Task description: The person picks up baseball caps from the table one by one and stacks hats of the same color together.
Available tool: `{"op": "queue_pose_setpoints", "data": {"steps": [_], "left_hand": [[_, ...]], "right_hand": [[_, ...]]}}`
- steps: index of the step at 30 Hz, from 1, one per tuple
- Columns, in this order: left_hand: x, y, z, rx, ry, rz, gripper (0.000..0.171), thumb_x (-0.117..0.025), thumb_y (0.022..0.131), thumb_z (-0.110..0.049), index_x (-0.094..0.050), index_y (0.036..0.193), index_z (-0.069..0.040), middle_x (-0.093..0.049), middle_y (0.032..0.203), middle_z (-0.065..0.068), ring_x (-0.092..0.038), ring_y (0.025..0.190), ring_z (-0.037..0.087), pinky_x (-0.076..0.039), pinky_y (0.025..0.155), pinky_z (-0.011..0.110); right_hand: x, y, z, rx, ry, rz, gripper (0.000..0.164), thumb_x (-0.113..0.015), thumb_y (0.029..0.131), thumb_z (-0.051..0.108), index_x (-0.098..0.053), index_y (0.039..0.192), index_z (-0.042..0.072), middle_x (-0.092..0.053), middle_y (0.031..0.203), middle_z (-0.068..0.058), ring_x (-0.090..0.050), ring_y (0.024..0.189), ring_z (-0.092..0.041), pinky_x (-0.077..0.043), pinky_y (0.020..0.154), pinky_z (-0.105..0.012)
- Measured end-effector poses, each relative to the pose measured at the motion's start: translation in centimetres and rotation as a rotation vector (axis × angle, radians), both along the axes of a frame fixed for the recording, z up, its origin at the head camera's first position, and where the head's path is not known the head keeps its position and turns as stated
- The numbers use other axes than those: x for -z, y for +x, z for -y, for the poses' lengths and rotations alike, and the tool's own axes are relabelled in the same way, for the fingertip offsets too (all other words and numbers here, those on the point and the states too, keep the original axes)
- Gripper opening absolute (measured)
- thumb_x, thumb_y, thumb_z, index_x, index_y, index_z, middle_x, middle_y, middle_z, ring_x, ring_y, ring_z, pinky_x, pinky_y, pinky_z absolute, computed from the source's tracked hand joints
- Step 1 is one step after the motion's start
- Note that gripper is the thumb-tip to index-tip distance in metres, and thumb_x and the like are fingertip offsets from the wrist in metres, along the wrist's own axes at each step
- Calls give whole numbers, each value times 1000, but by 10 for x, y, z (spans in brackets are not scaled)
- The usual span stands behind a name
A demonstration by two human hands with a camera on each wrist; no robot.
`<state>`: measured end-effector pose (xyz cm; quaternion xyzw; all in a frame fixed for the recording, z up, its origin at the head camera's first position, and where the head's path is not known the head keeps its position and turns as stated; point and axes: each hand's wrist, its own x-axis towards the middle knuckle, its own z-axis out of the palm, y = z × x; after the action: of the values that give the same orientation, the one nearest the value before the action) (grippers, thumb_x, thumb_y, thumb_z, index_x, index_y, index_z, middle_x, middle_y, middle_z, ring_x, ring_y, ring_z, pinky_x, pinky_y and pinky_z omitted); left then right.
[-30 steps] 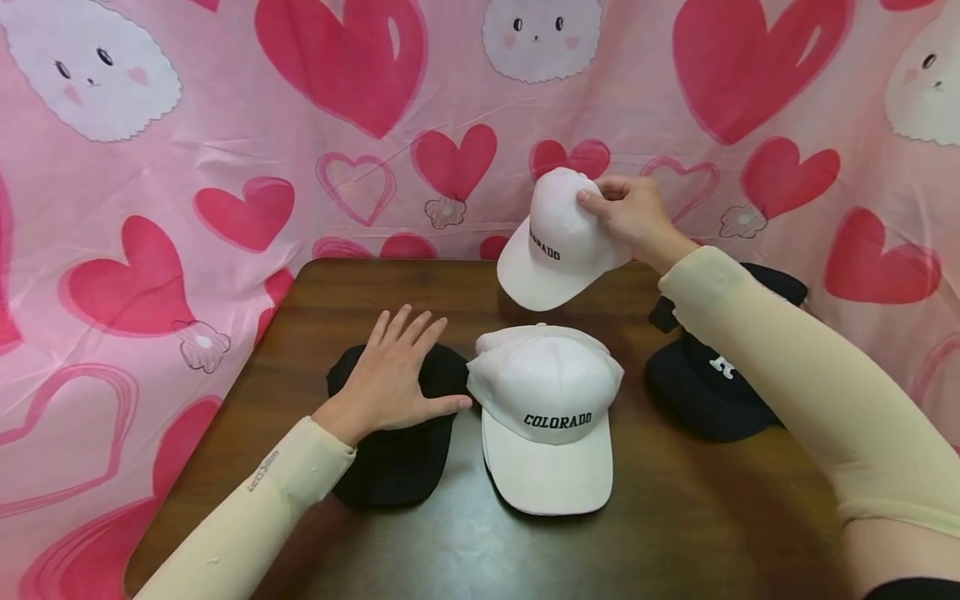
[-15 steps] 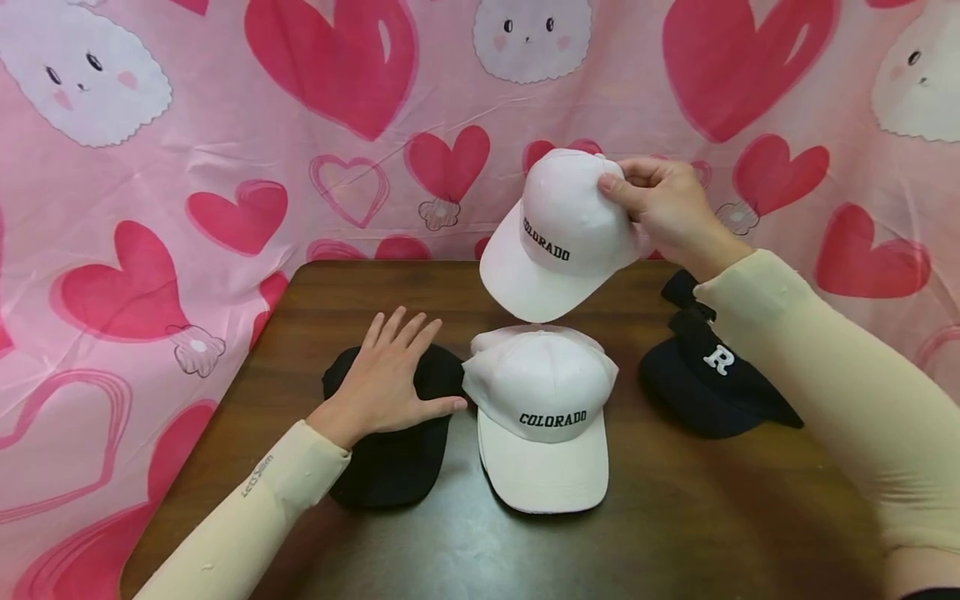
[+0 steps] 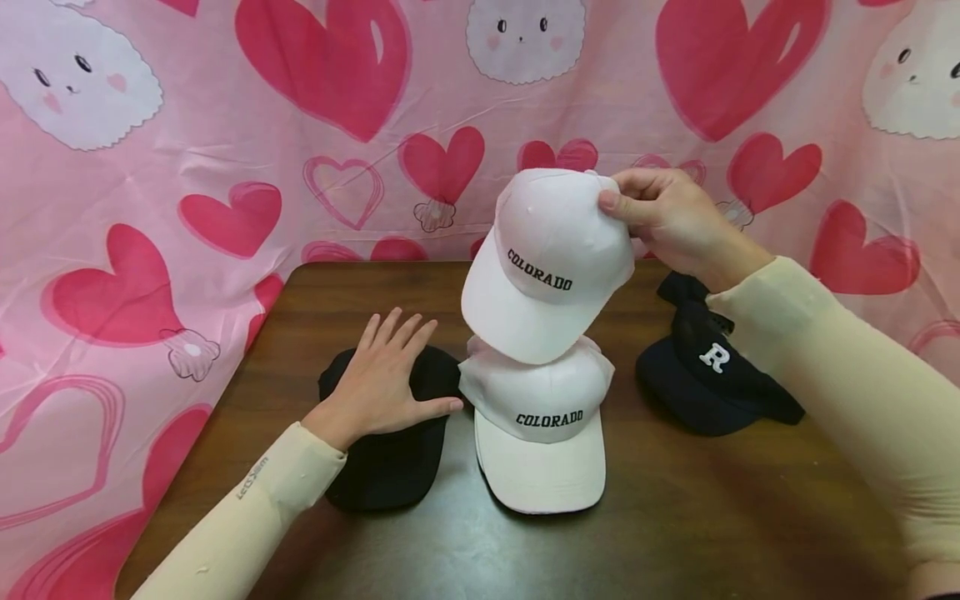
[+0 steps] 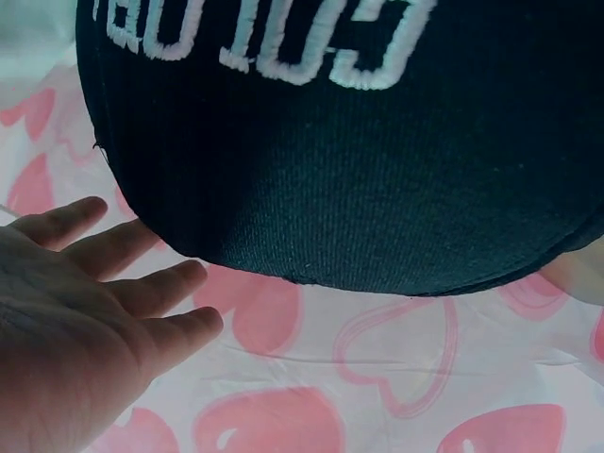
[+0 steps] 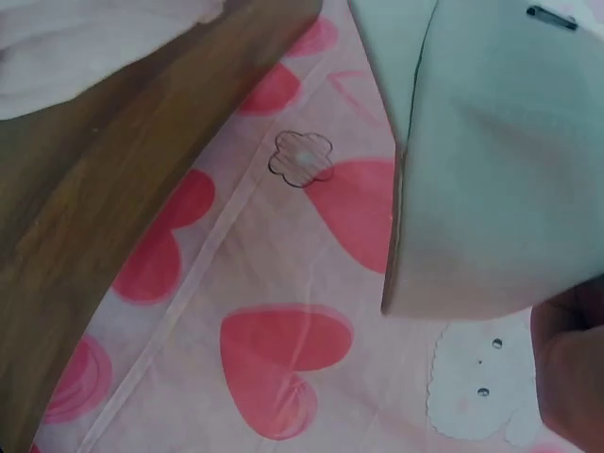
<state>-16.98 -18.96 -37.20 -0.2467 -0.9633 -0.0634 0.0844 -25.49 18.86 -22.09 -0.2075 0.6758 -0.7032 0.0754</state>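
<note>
My right hand (image 3: pixel 660 212) pinches the crown of a white COLORADO cap (image 3: pixel 551 262) and holds it in the air, brim tilted down, just over a second white COLORADO cap (image 3: pixel 542 437) lying on the dark wooden table (image 3: pixel 675 517). The held cap (image 5: pixel 500 170) fills the upper right of the right wrist view. My left hand (image 3: pixel 386 379) rests flat, fingers straight, on a black cap (image 3: pixel 390 462) at the left. That black cap (image 4: pixel 359 151), with white lettering, looms large in the left wrist view above my left hand's fingers (image 4: pixel 123 302).
A navy cap (image 3: pixel 708 379) with a white R lies at the right of the table, partly behind my right sleeve. A pink cloth with red hearts (image 3: pixel 225 125) hangs behind and drapes around the table's left edge.
My right hand has carried the white cap forward and down, from beyond the lying white cap to just above its crown. The left hand has stayed on the black cap.
</note>
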Motion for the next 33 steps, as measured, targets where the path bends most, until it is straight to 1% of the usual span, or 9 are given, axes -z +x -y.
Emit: {"op": "queue_pose_setpoints", "data": {"steps": [3,7,10,15,20,24,28,31,33], "left_hand": [[0,0,0,-1,5,10,117,-51,76,-92,-36,159,-11,-37,161,18,-17,154,42,-3,124,60],[-2,0,0,-3,3,14,116,-53,76,-90,-36,159,-11,-38,161,17,-17,154,42,-2,125,59],[-2,-1,0,-6,-1,12,115,-54,77,-89,-36,160,-12,-38,161,17,-17,154,42,-3,125,58],[-2,-1,1,-7,3,16,114,-55,77,-88,-36,160,-12,-37,162,16,-17,154,42,-3,125,59],[0,-1,1,-5,6,18,115,-54,76,-90,-36,159,-11,-37,162,16,-17,154,42,-3,125,59],[1,-2,1,-1,13,6,115,-53,76,-91,-37,159,-11,-38,161,16,-18,153,42,-4,124,59],[1,-2,1,0,14,6,115,-52,76,-91,-37,159,-12,-38,161,16,-18,153,42,-4,124,59],[0,-2,1,-3,10,8,115,-53,77,-90,-36,159,-12,-37,162,15,-18,154,41,-3,125,58],[0,-2,0,-2,7,6,115,-53,77,-90,-36,159,-12,-37,162,15,-18,154,41,-2,125,58]], "right_hand": [[5,3,-1,-101,18,-10,20,-69,97,9,-78,114,6,-74,106,-7,-70,89,-23,-63,73,-35],[12,6,0,-198,35,-41,16,-68,97,5,-79,109,5,-75,98,-6,-69,87,-19,-61,73,-31],[17,9,1,-236,72,-65,15,-70,97,7,-79,107,5,-75,95,-7,-68,86,-19,-60,73,-30],[26,13,0,-317,141,-101,14,-70,97,10,-79,107,6,-74,97,-8,-69,87,-23,-62,73,-36],[33,15,-2,-425,163,-94,15,-66,99,8,-78,109,6,-74,104,-10,-70,91,-25,-63,78,-40],[39,17,-2,-493,184,-102,16,-68,99,12,-78,110,6,-74,104,-12,-71,90,-27,-63,77,-45],[47,17,-2,-565,210,-98,18,-68,99,10,-76,112,2,-74,105,-13,-71,91,-27,-63,75,-44],[55,17,-2,-586,258,-104,17,-68,98,8,-75,112,2,-73,106,-14,-70,93,-28,-63,75,-42],[62,18,-1,-585,305,-112,16,-68,98,7,-75,111,3,-73,105,-14,-69,92,-28,-62,74,-42]]}}
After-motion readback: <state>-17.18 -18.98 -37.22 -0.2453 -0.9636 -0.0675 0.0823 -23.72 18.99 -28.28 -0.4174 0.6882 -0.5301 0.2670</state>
